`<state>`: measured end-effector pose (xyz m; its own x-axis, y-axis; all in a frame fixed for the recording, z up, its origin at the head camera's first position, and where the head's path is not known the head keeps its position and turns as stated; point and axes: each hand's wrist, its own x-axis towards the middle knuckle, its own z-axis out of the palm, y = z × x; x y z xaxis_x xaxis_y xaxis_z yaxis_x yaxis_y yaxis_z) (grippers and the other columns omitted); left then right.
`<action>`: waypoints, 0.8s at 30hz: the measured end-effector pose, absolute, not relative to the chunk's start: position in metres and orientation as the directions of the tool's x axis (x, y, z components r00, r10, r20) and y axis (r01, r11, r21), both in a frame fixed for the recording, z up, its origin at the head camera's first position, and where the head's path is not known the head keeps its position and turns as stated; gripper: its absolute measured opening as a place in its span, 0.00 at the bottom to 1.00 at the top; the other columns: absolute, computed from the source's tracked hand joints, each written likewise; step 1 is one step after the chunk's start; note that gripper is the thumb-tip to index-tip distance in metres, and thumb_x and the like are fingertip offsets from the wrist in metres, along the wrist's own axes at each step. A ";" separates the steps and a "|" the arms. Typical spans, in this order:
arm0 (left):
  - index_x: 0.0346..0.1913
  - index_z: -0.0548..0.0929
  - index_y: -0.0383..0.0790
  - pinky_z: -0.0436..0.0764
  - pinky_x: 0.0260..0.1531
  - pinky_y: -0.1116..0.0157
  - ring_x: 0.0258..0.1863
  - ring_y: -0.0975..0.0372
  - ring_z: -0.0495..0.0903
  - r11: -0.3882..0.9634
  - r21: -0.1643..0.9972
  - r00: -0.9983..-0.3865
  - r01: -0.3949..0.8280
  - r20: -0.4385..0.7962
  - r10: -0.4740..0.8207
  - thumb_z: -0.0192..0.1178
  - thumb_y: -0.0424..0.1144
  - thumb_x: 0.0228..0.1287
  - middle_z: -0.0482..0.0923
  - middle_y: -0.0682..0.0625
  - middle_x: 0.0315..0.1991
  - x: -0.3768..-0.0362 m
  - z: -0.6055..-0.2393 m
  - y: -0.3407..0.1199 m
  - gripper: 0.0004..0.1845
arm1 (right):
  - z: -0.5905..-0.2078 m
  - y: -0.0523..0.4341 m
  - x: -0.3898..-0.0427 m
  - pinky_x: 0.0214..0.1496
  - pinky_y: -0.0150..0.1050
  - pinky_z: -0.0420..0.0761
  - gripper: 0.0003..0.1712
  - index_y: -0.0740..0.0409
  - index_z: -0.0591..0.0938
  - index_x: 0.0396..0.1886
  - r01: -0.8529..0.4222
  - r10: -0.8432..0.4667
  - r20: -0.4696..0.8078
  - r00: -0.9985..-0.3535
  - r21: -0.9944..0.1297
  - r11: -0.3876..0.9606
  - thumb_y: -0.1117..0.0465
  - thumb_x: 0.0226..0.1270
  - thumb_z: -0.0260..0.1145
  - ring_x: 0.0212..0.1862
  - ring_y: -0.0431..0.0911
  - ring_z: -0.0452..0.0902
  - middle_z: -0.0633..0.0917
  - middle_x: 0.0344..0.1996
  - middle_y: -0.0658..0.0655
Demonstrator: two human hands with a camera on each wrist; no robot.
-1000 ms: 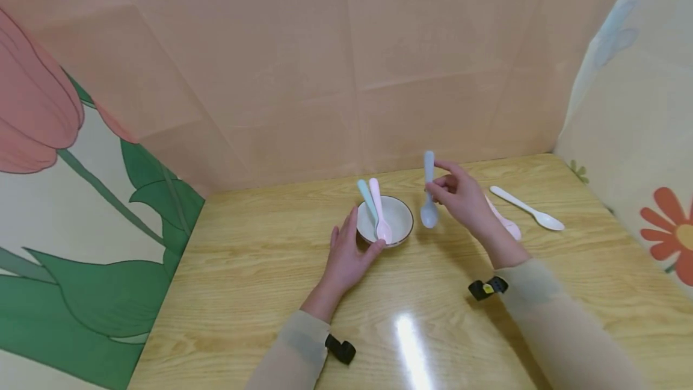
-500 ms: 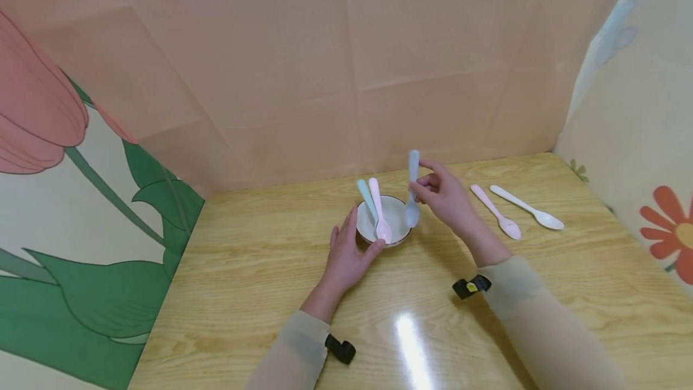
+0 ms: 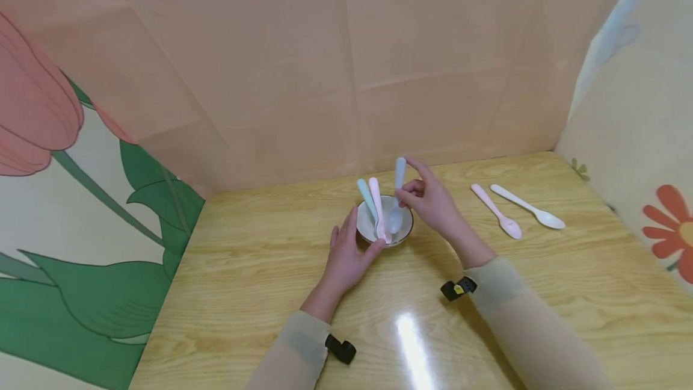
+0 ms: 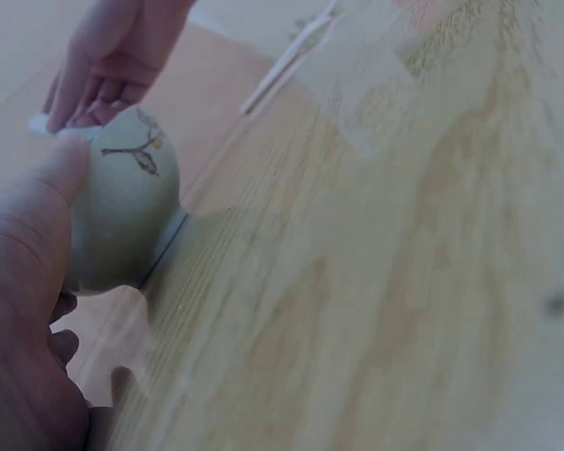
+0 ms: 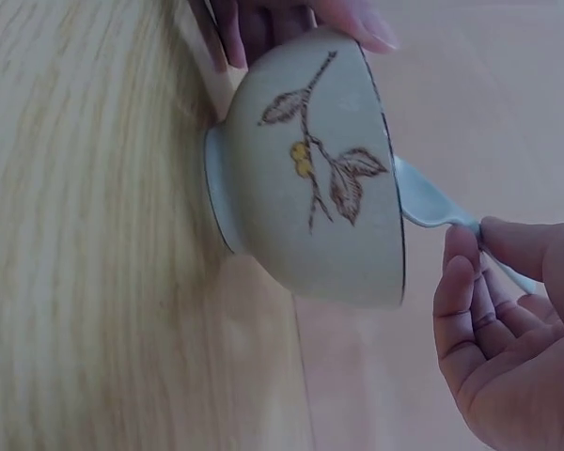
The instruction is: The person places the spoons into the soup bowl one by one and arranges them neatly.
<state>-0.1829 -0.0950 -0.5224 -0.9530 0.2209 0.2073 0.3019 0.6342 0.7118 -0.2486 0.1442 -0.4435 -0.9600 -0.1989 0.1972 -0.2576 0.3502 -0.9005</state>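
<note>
Two loose spoons, a pink spoon (image 3: 497, 212) and a white spoon (image 3: 527, 207), lie near the right edge of the wooden table (image 3: 260, 269), well apart from my hands. Floral cloth walls enclose the table. Near its back edge, my left hand (image 3: 346, 257) cups the small bowl (image 3: 403, 224). My right hand (image 3: 430, 200) pinches a grey-blue spoon (image 3: 397, 200), its tip inside the bowl beside two spoons already leaning there.

Pink spoon (image 3: 497, 212) and white spoon (image 3: 527, 207) lying side by side on wooden table (image 3: 541, 294), far right. Tulip-print backdrop (image 3: 65, 197) left, daisy print (image 3: 668, 230) right.
</note>
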 end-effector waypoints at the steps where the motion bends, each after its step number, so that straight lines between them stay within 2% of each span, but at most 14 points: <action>1: 0.90 0.48 0.36 0.43 0.85 0.38 0.87 0.49 0.56 0.634 0.712 -0.953 0.301 0.207 0.221 0.62 0.66 0.79 0.55 0.40 0.88 -0.183 -0.522 -0.095 0.55 | -0.444 0.143 -0.248 0.46 0.47 0.91 0.48 0.46 0.57 0.92 -0.257 -0.201 0.195 -0.960 -0.901 0.350 0.62 0.82 0.71 0.41 0.56 0.90 0.92 0.42 0.63; 5: 0.91 0.47 0.37 0.42 0.85 0.39 0.87 0.50 0.55 0.637 0.710 -0.954 0.299 0.203 0.222 0.62 0.65 0.79 0.55 0.40 0.88 -0.182 -0.523 -0.095 0.55 | -0.447 0.140 -0.246 0.42 0.37 0.88 0.49 0.44 0.56 0.92 -0.261 -0.204 0.198 -0.959 -0.898 0.354 0.62 0.82 0.72 0.40 0.55 0.89 0.92 0.41 0.63; 9: 0.91 0.48 0.37 0.42 0.85 0.39 0.87 0.49 0.55 0.632 0.713 -0.953 0.303 0.208 0.222 0.62 0.65 0.79 0.55 0.40 0.88 -0.183 -0.523 -0.095 0.55 | -0.449 0.138 -0.243 0.42 0.35 0.85 0.49 0.44 0.56 0.92 -0.267 -0.200 0.203 -0.958 -0.886 0.379 0.62 0.82 0.72 0.42 0.53 0.89 0.93 0.40 0.60; 17: 0.91 0.47 0.38 0.42 0.85 0.38 0.87 0.50 0.56 0.636 0.711 -0.954 0.299 0.203 0.221 0.61 0.66 0.79 0.56 0.41 0.88 -0.184 -0.522 -0.095 0.55 | -0.454 0.133 -0.245 0.40 0.39 0.78 0.48 0.41 0.58 0.92 -0.281 -0.202 0.211 -0.956 -0.852 0.442 0.62 0.82 0.72 0.41 0.52 0.83 0.93 0.39 0.57; 24: 0.91 0.46 0.39 0.42 0.85 0.38 0.87 0.50 0.55 0.639 0.711 -0.955 0.293 0.190 0.226 0.60 0.67 0.80 0.54 0.41 0.88 -0.184 -0.521 -0.096 0.55 | -0.456 0.129 -0.245 0.43 0.44 0.80 0.49 0.39 0.58 0.92 -0.267 -0.204 0.191 -0.960 -0.841 0.470 0.61 0.82 0.72 0.41 0.53 0.85 0.93 0.40 0.57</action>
